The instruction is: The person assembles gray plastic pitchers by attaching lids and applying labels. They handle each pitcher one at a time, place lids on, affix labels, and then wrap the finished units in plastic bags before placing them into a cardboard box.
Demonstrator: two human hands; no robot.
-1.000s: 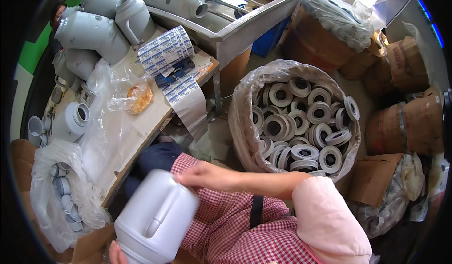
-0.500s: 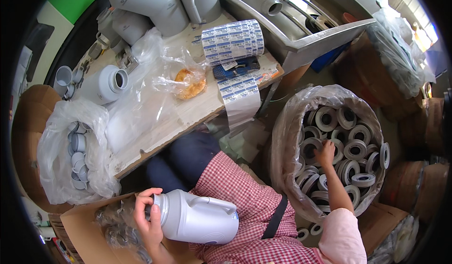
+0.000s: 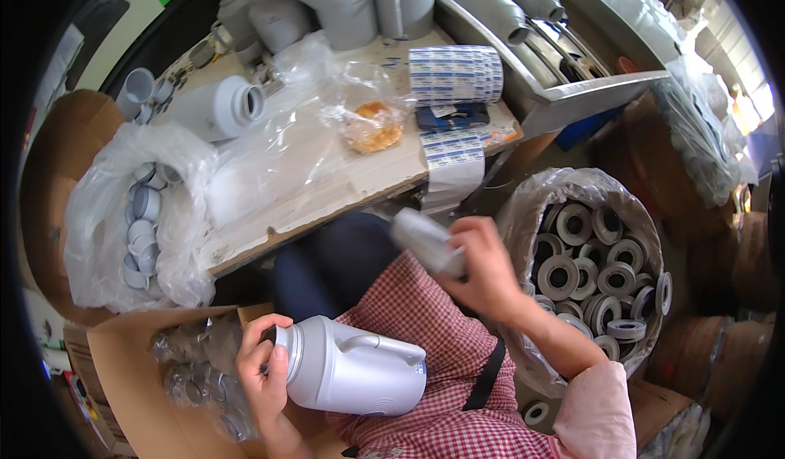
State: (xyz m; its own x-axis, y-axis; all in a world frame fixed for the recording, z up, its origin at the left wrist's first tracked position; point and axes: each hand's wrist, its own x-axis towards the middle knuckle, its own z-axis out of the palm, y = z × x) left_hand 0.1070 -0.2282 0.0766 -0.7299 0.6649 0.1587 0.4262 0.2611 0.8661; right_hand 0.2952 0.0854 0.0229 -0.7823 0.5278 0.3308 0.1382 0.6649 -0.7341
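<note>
A grey jug with a side handle [image 3: 352, 367] lies on its side across my lap, its mouth toward the left. My left hand [image 3: 266, 369] is closed round the neck of the jug, thumb on the near side. Above my thigh, my right hand [image 3: 482, 271] grips a grey ring-shaped part [image 3: 425, 240], which is smeared by motion. This part is apart from the jug, to its upper right. On the right stands a plastic-lined container [image 3: 523, 201] filled with several similar grey rings [image 3: 558, 277].
A worktable [image 3: 270, 234] holds more grey jugs [image 3: 214, 109], a label roll [image 3: 455, 74] and bagged bread [image 3: 374, 128]. A lined box of grey cups [image 3: 141, 234] stands at left. An open carton [image 3: 123, 361] with plastic-wrapped parts lies by my left arm.
My right hand has come out of the ring container and moved left toward the jug, carrying a grey ring-shaped part. My left hand still holds the jug's neck. The view has shifted slightly.
</note>
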